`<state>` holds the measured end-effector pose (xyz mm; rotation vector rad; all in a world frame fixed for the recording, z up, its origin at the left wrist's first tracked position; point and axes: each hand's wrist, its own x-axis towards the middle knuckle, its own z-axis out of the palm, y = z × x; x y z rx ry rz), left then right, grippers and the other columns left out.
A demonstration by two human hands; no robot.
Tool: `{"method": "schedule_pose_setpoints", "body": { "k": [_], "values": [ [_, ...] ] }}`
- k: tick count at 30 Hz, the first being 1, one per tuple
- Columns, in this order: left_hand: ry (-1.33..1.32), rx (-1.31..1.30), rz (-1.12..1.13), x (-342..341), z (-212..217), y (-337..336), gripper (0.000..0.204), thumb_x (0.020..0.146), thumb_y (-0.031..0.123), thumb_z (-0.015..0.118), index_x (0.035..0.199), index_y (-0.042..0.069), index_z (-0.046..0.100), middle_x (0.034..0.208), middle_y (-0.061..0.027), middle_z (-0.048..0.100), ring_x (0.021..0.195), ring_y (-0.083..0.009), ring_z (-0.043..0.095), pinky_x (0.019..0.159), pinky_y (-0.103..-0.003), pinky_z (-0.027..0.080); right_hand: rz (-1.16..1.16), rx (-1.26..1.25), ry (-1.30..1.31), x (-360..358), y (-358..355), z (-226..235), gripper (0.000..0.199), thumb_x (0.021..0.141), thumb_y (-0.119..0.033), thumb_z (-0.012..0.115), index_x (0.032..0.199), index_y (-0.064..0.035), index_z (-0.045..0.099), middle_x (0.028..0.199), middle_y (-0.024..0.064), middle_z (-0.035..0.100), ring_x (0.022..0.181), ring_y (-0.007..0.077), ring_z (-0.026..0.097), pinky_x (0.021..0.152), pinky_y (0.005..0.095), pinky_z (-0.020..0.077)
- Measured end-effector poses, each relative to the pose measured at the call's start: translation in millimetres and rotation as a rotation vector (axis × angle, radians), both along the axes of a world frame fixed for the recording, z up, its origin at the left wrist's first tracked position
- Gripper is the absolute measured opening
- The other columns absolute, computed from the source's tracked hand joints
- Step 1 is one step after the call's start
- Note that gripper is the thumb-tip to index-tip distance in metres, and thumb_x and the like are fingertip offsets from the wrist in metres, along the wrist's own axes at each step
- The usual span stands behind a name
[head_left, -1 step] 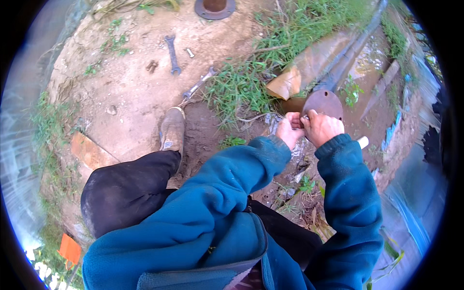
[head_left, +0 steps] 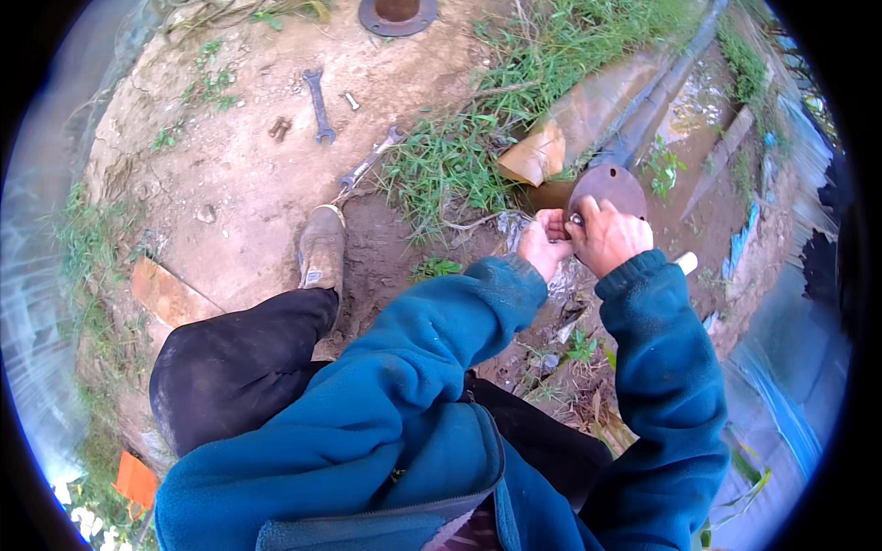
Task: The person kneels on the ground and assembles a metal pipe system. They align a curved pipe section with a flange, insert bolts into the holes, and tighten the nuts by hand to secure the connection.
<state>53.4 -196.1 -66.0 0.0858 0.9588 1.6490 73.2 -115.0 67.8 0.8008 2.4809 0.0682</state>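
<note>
At the end of the dark pipe (head_left: 625, 145), a rusty round flange plate (head_left: 608, 188) with bolt holes faces up. My right hand (head_left: 611, 241) is closed at its near left edge, thumb and fingers gripping a small bolt (head_left: 576, 219) whose shiny rounded end shows. Close beside it, my left hand (head_left: 544, 246) has its fingers curled inward against the flange's edge, touching or nearly touching the right fingertips. Whatever the left fingers pinch is hidden.
On the dirt to the left lie an open-end wrench (head_left: 320, 106), a second wrench (head_left: 369, 158) by my boot (head_left: 322, 248), and a loose bolt (head_left: 351, 101). Another flanged pipe (head_left: 398, 18) stands at the far edge. Grass (head_left: 450, 165) and muddy water border the pipe.
The whole view has shifted slightly. My right fingers have moved a little, so the bolt's shiny end now shows more plainly; both hands stay at the flange edge.
</note>
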Motion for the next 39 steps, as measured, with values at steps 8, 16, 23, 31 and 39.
{"method": "schedule_pose_setpoints", "body": {
  "k": [8, 16, 23, 31, 39],
  "values": [
    [-0.039, -0.015, -0.041, -0.3, 6.1, 2.0, 0.045, 0.067, -0.005, 0.065, 0.107, -0.001, 0.046, 0.098, -0.0056, 0.056, 0.088, -0.0131, 0.053, 0.083, -0.028, 0.044, 0.037, -0.004, -0.028, 3.7, 2.5, -1.7, 0.022, 0.083, -0.029, 0.05, 0.085, -0.0071, 0.049, 0.071, 0.013, 0.06, 0.063, 0.0298, 0.06, 0.053, 0.0417, 0.0464],
    [-0.044, 0.087, 0.004, 5.5, -38.0, -5.3, 0.037, 0.081, 0.02, 0.06, 0.111, 0.001, 0.049, 0.094, -0.0058, 0.057, 0.083, -0.0128, 0.054, 0.076, -0.027, 0.044, 0.023, -0.104, 0.275, -15.1, -40.7, 25.3, 0.027, 0.08, -0.032, 0.056, 0.093, -0.0084, 0.055, 0.063, 0.0102, 0.061, 0.056, 0.0284, 0.06, 0.05, 0.0377, 0.0468],
    [0.11, -0.205, 0.169, -63.3, -60.0, -14.2, 0.039, 0.091, 0.041, 0.039, 0.099, 0.006, 0.054, 0.083, -0.0033, 0.056, 0.068, -0.0098, 0.055, 0.059, -0.024, 0.046, 0.263, -1.036, 0.637, -71.6, -182.0, 51.8, 0.028, 0.076, -0.033, 0.061, 0.08, -0.008, 0.05, 0.066, 0.0055, 0.051, 0.06, 0.0221, 0.056, 0.051, 0.0334, 0.0447],
    [0.415, -0.255, 0.434, -179.6, -21.7, 17.1, 0.019, 0.092, 0.025, 0.042, 0.09, 0.007, 0.05, 0.058, -0.0002, 0.05, 0.038, -0.0067, 0.042, 0.033, -0.021, 0.032, 0.426, -1.147, 0.987, -67.0, -161.2, 68.7, 0.015, 0.069, -0.017, 0.065, 0.073, -0.0084, 0.054, 0.06, 0.0021, 0.045, 0.055, 0.017, 0.051, 0.048, 0.0289, 0.042],
    [2.069, -0.428, -1.178, -482.0, 14.4, 2.2, 0.031, 0.078, 0.031, 0.058, 0.103, 0.012, 0.054, 0.087, -0.0128, 0.062, 0.08, -0.0313, 0.06, 0.075, -0.039, 0.048, 0.221, -1.138, 1.116, -74.6, -130.8, 59.6, 0.038, 0.069, -0.004, 0.061, 0.107, -0.003, 0.056, 0.097, 0.0099, 0.058, 0.076, 0.0245, 0.059, 0.065, 0.032, 0.0485]
  ]
}}
